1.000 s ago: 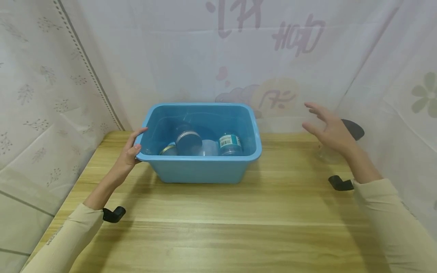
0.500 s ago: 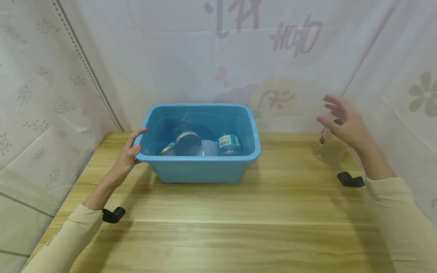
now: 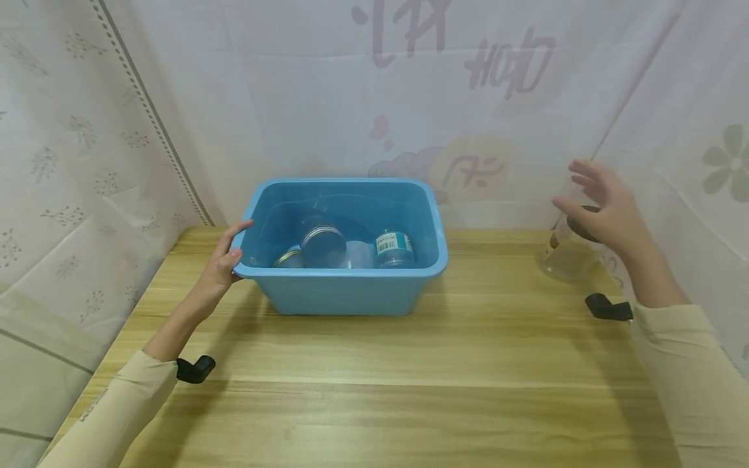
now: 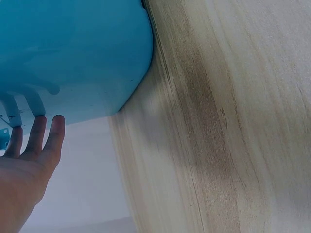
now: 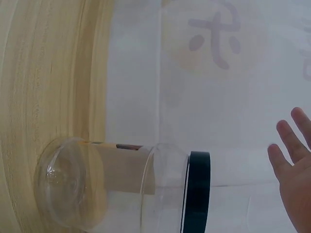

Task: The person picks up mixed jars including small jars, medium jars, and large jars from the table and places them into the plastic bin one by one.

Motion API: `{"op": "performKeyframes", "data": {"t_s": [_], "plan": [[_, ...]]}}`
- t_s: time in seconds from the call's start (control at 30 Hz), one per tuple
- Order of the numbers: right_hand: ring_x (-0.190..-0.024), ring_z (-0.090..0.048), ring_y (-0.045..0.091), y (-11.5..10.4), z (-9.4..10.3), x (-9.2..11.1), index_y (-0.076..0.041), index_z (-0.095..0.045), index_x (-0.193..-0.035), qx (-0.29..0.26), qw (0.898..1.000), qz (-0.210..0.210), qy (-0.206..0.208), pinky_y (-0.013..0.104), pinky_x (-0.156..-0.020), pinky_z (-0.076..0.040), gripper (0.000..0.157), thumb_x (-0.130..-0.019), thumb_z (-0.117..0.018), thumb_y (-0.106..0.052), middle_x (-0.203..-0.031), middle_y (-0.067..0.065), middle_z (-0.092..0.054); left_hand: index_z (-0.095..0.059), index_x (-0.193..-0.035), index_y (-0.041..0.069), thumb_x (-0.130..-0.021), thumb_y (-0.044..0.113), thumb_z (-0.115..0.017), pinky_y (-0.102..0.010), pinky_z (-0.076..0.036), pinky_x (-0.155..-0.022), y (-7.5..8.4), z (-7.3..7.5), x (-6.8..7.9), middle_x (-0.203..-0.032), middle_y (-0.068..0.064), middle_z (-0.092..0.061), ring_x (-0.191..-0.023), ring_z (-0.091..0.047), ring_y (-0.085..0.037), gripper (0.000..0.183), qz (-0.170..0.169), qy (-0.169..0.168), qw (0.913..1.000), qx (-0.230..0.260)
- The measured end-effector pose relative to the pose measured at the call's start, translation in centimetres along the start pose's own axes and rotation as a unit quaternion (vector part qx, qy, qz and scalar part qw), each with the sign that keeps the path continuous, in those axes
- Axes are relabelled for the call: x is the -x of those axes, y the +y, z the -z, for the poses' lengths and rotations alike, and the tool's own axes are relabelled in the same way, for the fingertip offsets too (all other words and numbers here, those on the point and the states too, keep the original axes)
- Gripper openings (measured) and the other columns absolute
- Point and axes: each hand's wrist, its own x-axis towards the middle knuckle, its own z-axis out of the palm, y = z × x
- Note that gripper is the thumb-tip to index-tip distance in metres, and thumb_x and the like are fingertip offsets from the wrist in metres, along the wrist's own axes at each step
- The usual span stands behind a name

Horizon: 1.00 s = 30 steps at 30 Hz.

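Observation:
A blue plastic basin (image 3: 339, 294) stands at the back of the table, left of centre. My left hand (image 3: 218, 263) holds its left rim, the thumb over the edge and several fingers against the outer wall (image 4: 92, 73). Inside lie a jar with a silver lid (image 3: 324, 247), one with a gold-edged lid (image 3: 289, 259) and one with a teal label (image 3: 393, 244). My right hand (image 3: 611, 208), fingers spread, hovers over a clear jar with a dark lid (image 5: 197, 194) that stands upright at the back right. In the right wrist view a gap separates fingers and lid.
The wooden table (image 3: 374, 383) ends at a pale printed curtain (image 3: 328, 97) behind the basin. More curtain hangs along the left and right sides. Black wrist mounts (image 3: 196, 369) stick out from both sleeves.
My right hand has moved to the right, with the clear jar's body now more exposed beneath it. The left hand and the basin stay where they were.

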Motion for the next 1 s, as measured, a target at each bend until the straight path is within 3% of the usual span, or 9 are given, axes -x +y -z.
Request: {"op": "performKeyframes", "data": {"t_s": [0.2,0.5,0.77,1.0], "plan": [[-0.140,-0.037,0.018,0.9,0.4,0.1,-0.017,-0.042,-0.155,0.006,1.000,-0.013,0.023,0.034,-0.117,-0.019,0.071,-0.093,-0.074,-0.012,-0.154,0.005,-0.042,-0.028,-0.160,0.033,-0.106,0.039,-0.038,-0.025,-0.045,-0.089,0.0,0.1,0.0,-0.164,-0.008,-0.008,-0.132,-0.032,-0.047,0.055,-0.004,-0.003,1.0000,-0.002],[-0.143,-0.035,0.020,1.8,1.3,0.5,-0.014,-0.045,-0.154,0.020,0.997,-0.053,0.046,0.036,-0.117,-0.018,0.070,-0.092,-0.076,-0.018,-0.156,0.008,-0.041,-0.029,-0.160,0.033,-0.106,0.037,-0.039,-0.025,-0.046,-0.088,-0.1,0.0,-0.1,-0.164,-0.006,-0.008,-0.130,-0.034,-0.045,0.054,-0.004,-0.001,1.0000,0.002],[-0.137,-0.037,0.011,2.7,2.3,0.7,-0.016,-0.047,-0.153,0.026,0.994,-0.075,0.075,0.035,-0.117,-0.017,0.071,-0.089,-0.079,-0.019,-0.154,0.000,-0.044,-0.026,-0.160,0.032,-0.106,0.040,-0.038,-0.026,-0.044,-0.089,0.1,0.1,0.0,-0.166,-0.005,-0.003,-0.135,-0.030,-0.047,0.056,-0.003,-0.006,0.9999,-0.012],[-0.145,-0.031,0.020,3.5,2.9,1.1,-0.016,-0.045,-0.155,0.044,0.991,-0.102,0.081,0.036,-0.117,-0.016,0.074,-0.090,-0.080,-0.024,-0.158,0.004,-0.038,-0.027,-0.160,0.031,-0.106,0.039,-0.038,-0.025,-0.045,-0.088,0.1,0.0,0.0,-0.165,-0.006,-0.006,-0.131,-0.034,-0.046,0.056,-0.004,-0.003,0.9999,-0.011]]}}
